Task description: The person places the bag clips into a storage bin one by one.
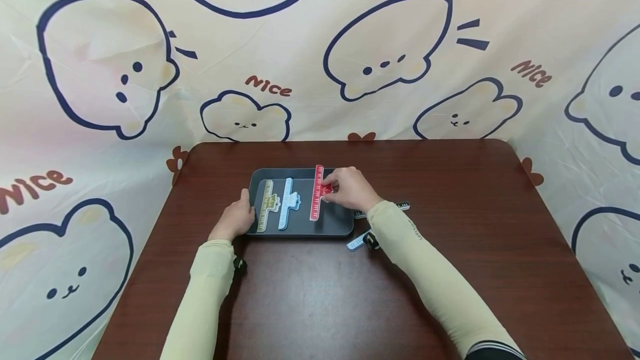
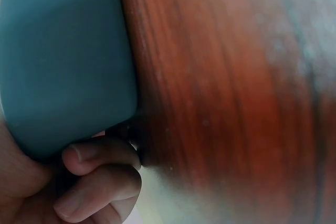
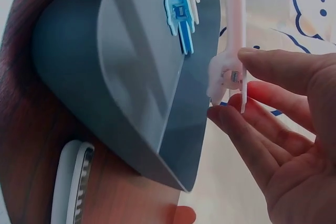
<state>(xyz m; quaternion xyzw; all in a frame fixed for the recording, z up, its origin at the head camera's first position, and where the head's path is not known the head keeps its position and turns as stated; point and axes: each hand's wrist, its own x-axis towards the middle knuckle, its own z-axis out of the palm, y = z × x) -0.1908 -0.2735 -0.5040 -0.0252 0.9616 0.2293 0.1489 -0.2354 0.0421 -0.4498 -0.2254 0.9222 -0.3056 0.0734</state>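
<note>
A: Please, what does each of the hands do?
B: The right hand [image 1: 352,189] pinches a red clip [image 1: 316,194], long and straight like a ruler, between thumb and fingers. The left hand [image 1: 234,218] grips the left side of the dark grey tray [image 1: 336,225]; in the left wrist view, its fingers curl close to the tray's corner.

A: And where exactly is the red clip?
B: It is above the right half of the tray. In the right wrist view it appears paler, almost pink, and it is raised away from the tray's floor.

A: Does something lie inside the tray?
B: Yes, two clips of the same kind. The yellowish clip [image 1: 265,205] lies nearest to the left hand, and the light blue clip [image 1: 287,204] lies just beside it, between the yellowish one and the red one.

A: What is outside?
B: On the brown tabletop [image 1: 310,293], to the right of the tray, there are a pale blue strip [image 1: 355,241] and a dark strip [image 1: 404,205]. The right forearm, in its light sleeve [image 1: 430,271], partly hides them, so I cannot tell their full shape.

A: And behind?
B: A pale cloth [image 1: 310,118] with cartoon faces and the word "Nice".
</note>
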